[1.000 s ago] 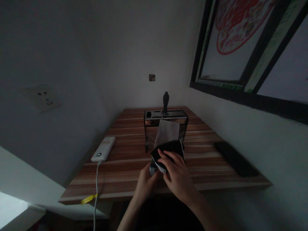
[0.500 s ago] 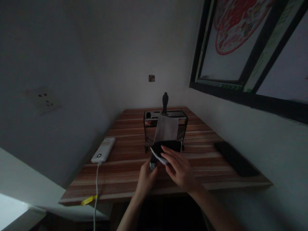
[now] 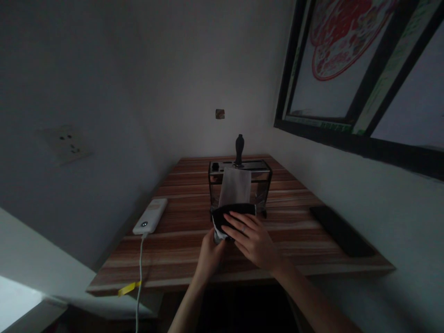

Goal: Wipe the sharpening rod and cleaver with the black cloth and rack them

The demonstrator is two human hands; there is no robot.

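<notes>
In front of me is a limp black-and-white piece of fabric, black on its near part with a pale edge; its exact kind is unclear. A light grey flap rises from it towards a metal stand. My left hand is closed around its lower left end, where some crumpled pale material shows. Across the black part lie the fingers of my right hand, bent over it; the thumb is hidden. Just beyond stands the metal-framed stand with an upright black handle, partly covered by the flap.
On the left of the wood-grain table lies a white power bank with a pale cable. A yellow tag hangs at the front edge. To the right rests a flat black object. Walls enclose the back and sides.
The fabric piece and its grey flap have shifted a little left. My right hand has moved left with it and lies further over the black part. My left hand stays about where it was.
</notes>
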